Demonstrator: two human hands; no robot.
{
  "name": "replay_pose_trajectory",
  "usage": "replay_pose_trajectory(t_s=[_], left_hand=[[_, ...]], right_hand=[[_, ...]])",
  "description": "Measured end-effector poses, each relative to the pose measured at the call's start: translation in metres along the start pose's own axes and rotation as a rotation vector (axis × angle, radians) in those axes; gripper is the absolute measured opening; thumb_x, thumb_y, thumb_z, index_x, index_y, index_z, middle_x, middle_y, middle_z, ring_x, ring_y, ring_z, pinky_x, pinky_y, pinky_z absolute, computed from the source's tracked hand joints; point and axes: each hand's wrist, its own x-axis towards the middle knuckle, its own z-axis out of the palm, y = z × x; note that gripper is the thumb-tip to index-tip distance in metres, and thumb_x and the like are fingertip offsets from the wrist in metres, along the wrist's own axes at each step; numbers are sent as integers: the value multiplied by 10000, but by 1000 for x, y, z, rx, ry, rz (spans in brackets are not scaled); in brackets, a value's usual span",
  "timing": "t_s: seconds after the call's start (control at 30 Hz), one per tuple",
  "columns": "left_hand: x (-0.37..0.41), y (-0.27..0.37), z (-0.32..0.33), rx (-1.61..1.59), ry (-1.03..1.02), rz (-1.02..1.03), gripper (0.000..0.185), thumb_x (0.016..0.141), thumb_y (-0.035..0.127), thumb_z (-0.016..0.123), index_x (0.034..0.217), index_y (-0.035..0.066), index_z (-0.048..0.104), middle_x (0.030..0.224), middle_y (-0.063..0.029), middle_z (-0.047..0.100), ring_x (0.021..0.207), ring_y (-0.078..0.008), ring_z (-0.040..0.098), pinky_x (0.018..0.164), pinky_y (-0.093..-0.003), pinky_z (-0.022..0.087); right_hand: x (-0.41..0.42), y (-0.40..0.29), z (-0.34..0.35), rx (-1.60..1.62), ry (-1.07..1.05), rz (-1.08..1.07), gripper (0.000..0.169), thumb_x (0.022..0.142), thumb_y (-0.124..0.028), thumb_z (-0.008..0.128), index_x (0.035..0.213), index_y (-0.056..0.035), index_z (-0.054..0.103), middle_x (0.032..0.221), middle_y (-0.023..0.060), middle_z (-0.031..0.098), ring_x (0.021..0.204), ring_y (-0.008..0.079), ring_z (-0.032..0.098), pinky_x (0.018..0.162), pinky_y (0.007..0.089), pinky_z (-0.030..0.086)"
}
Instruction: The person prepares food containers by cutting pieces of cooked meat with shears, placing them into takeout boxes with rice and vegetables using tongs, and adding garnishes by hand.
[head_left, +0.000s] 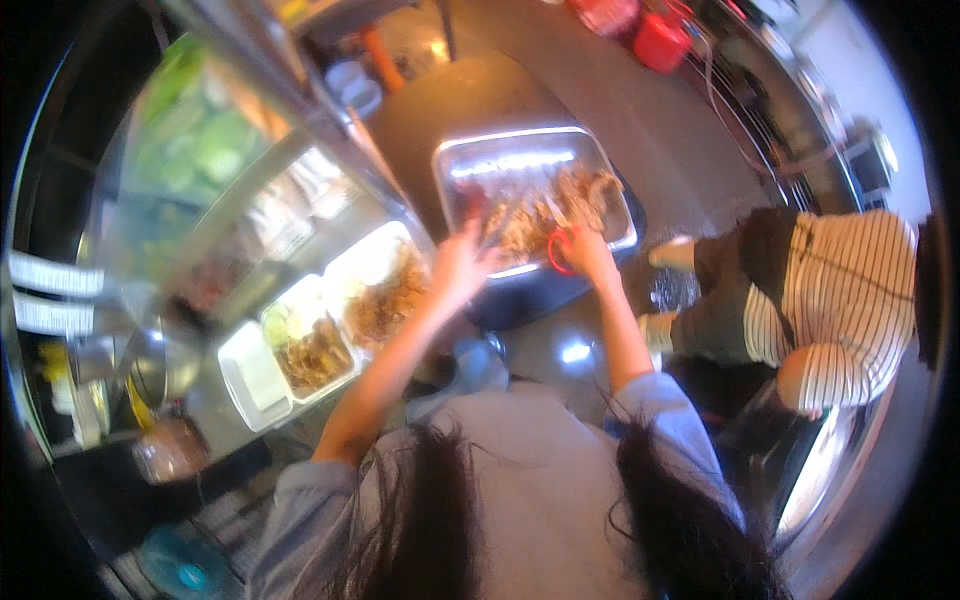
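Note:
A rectangular metal tray (517, 135) stands in front of me, with shredded or chopped brown meat (517, 232) in its near part and larger pieces of meat (589, 195) on its right. My right hand (589, 255) grips red-handled scissors (559, 251), whose blades point into the meat. My left hand (469, 259) reaches over the tray's near left edge, blurred, its fingertips hard to make out. Whether it holds anything is unclear. Left of the tray, a foam box (255, 379) lies open with brown food and pale green slices; beside it sits another filled white container (367, 259).
A glass-sided case (225, 217) with green vegetables (202, 150) rises on the left. A person in a striped top (847, 277) is close on the right. A metal bowl (161, 367) sits at far left. Red containers (660, 41) stand on the floor ahead.

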Motion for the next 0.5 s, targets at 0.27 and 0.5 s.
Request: replay_pose_trajectory(t_s=[0.27, 0.5], left_hand=[[9, 43, 76, 106, 3, 75, 476, 851, 189, 536, 1229, -75, 419, 1140, -298, 485, 989, -396, 550, 775, -441, 489], [-195, -45, -42, -108, 326, -99, 294, 813, 220, 639, 1053, 50, 631, 966, -128, 635, 912, -268, 607, 787, -343, 488]], right_hand=[[-1, 42, 17, -199, 135, -260, 375, 815, -304, 578, 1065, -25, 596, 913, 237, 610, 912, 375, 583, 763, 451, 464], [-43, -33, 1, 231, 242, -543, 218, 791, -117, 635, 968, 8, 610, 928, 194, 604, 897, 335, 584, 780, 378, 464]])
